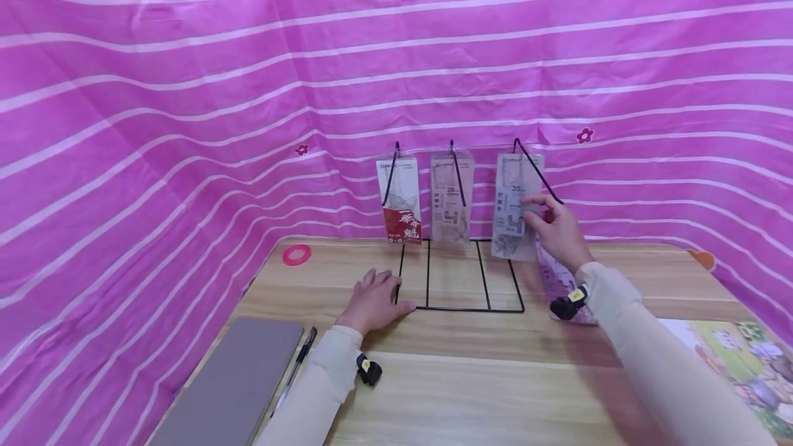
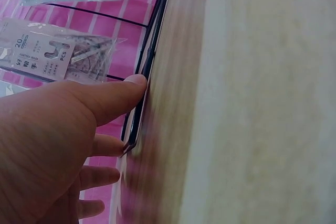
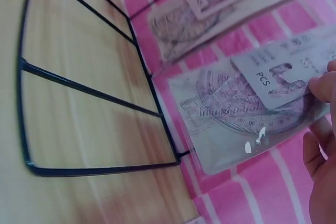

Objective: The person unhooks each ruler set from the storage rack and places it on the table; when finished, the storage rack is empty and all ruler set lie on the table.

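Note:
A black wire display rack [image 1: 476,309] stands on the table, its prongs carrying three hanging packets. My left hand [image 1: 370,300] rests at the base's front left corner; in the left wrist view its thumb [image 2: 118,95] presses the front bar. At the right prong, my right hand [image 1: 559,231] pinches the edge of a clear ruler-set packet [image 1: 509,236]. A protractor [image 3: 236,111] shows through its plastic. The middle prong bears a pinkish ruler-set packet [image 1: 451,215], and the left one a white and red packet [image 1: 401,198].
A purple packet [image 1: 560,277] lies right of the rack, partly behind my right wrist. On the left are a pink ring [image 1: 297,255], a grey notebook [image 1: 238,380] and a pen [image 1: 297,363]. A colourful printed sheet [image 1: 737,363] lies at the right. Pink striped cloth [image 1: 403,54] hangs behind.

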A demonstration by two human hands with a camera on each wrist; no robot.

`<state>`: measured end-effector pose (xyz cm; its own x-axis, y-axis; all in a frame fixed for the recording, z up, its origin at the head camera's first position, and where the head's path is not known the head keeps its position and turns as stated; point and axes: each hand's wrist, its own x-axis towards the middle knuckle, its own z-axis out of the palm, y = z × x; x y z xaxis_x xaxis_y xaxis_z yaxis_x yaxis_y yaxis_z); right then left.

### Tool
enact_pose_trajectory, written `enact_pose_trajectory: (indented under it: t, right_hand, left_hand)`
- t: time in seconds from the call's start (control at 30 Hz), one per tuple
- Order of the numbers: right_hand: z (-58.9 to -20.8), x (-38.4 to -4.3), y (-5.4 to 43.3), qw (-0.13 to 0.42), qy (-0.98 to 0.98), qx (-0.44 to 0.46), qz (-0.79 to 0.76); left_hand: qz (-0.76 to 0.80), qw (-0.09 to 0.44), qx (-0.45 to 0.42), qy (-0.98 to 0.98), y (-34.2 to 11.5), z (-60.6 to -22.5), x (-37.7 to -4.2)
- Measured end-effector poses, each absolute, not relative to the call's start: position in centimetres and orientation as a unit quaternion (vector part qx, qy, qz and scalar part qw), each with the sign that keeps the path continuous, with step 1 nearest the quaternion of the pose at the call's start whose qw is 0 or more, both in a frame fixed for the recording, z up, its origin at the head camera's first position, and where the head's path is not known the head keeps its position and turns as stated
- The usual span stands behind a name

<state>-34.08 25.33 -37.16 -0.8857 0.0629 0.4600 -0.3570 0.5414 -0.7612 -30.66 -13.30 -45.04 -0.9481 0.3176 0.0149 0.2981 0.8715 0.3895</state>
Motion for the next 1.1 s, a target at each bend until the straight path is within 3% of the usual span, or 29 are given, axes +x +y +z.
enact_pose_trajectory:
  t: [0.33,1.1]
  right_hand:
    - [-36.5,-27.7,26.9,0.234,-0.836,0.146,0.474]
    - [-35.8,-14.1,27.9,0.161,-0.824,0.163,0.518]
  left_hand:
    - [0.195,0.028,0.161,0.967,-13.1,-44.6,-30.6]
    - [0.195,0.030,0.171,0.965,-13.2,-44.6,-30.5]
